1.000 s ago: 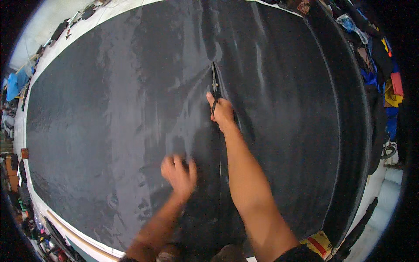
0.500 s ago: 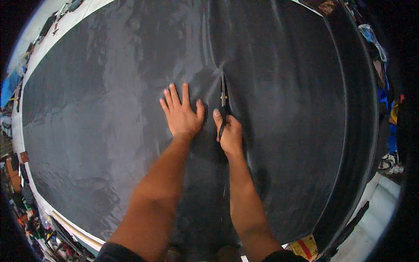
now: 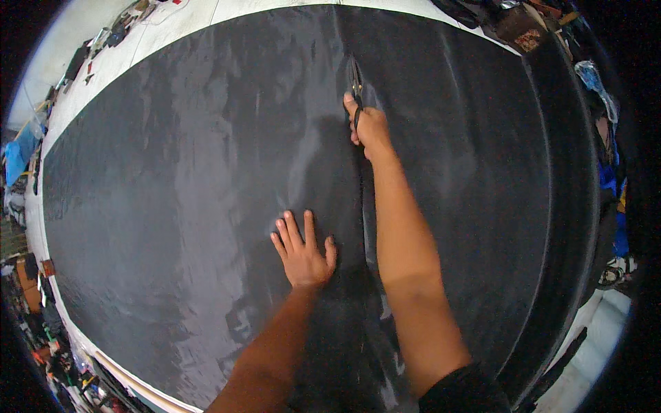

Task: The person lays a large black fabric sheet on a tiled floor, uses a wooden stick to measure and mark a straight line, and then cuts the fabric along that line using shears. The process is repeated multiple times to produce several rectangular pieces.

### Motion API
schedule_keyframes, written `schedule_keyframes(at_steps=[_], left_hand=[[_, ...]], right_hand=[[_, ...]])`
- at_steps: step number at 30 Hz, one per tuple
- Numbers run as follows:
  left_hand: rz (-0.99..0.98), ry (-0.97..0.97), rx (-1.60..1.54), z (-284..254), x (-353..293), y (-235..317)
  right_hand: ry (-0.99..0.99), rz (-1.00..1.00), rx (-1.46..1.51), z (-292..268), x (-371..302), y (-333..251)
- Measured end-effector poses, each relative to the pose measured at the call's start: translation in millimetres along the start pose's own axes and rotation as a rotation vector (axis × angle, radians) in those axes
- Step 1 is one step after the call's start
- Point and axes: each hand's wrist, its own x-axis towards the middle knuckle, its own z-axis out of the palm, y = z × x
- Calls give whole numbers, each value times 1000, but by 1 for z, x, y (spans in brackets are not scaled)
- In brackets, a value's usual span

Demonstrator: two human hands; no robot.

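Observation:
A wide black sheet [image 3: 227,158] of smooth, slightly shiny material lies spread out under both arms. My right hand [image 3: 370,131] is closed round the dark handles of a pair of scissors [image 3: 356,77], far out near the upper middle. Their metal blades point away from me, at the far end of a long cut line that runs back through the sheet toward me. Nearer and to the left, my left hand [image 3: 305,255] lies flat on the sheet beside the cut, fingers spread, holding nothing.
A thick roll or fold of black material [image 3: 575,206] runs along the right. White table surface [image 3: 200,15] shows beyond the sheet's far edge. Clutter lines the left, with a blue bag [image 3: 19,157]; a brown box [image 3: 521,31] stands at the far right.
The scissors in my right hand have moved farther away along the sheet, and the cut behind them is longer. My left hand stays flat, now lower in view and well behind the right.

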Motion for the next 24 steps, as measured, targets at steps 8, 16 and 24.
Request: schedule_keyframes(at_steps=[8,16,24], left_hand=[[-15,-71,5,-2,-9,-1],[-19,-83,-5,2,-6,-4],[-49,-95,1,-1,-2,-6]], right_hand=[[-51,-13,-41,12,101,-61],[-30,-122,-96,29,165,-98],[46,-164,186,-11,-26,-23]])
